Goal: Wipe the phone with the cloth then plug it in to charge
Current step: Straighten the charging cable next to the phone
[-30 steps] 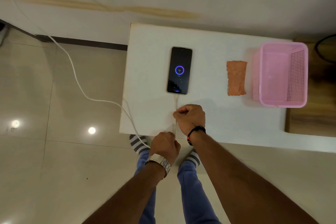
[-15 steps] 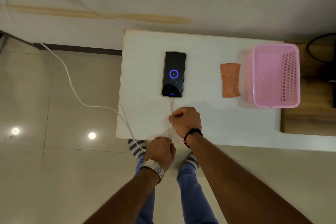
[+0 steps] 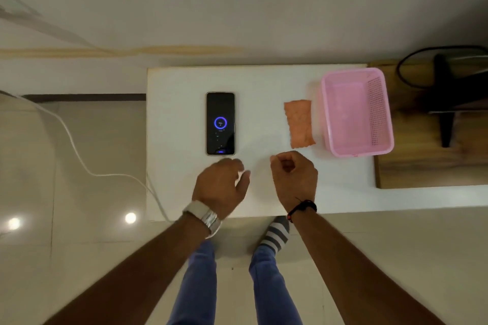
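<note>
The phone (image 3: 220, 123) lies face up on the white table (image 3: 264, 82), its screen lit with a blue charging ring. A white charging cable (image 3: 79, 155) runs from the floor on the left up to the table's near edge; its end by the phone is hidden under my left hand (image 3: 221, 185). That hand hovers just below the phone's bottom edge, fingers relaxed and thumb apart. My right hand (image 3: 293, 177) is over the table below the orange cloth (image 3: 299, 124), fingers curled, holding nothing. The cloth lies flat to the right of the phone.
A pink plastic basket (image 3: 356, 111) stands right of the cloth, at the table's right end. Beyond it is a wooden surface (image 3: 422, 166) with a black stand (image 3: 446, 103) and a dark cable. A wall runs behind the table; the tiled floor (image 3: 52, 245) lies to the left.
My right hand let go of the cable and moved right, toward the cloth. My left hand rose from the table's near edge to just below the phone. The phone stays lit.
</note>
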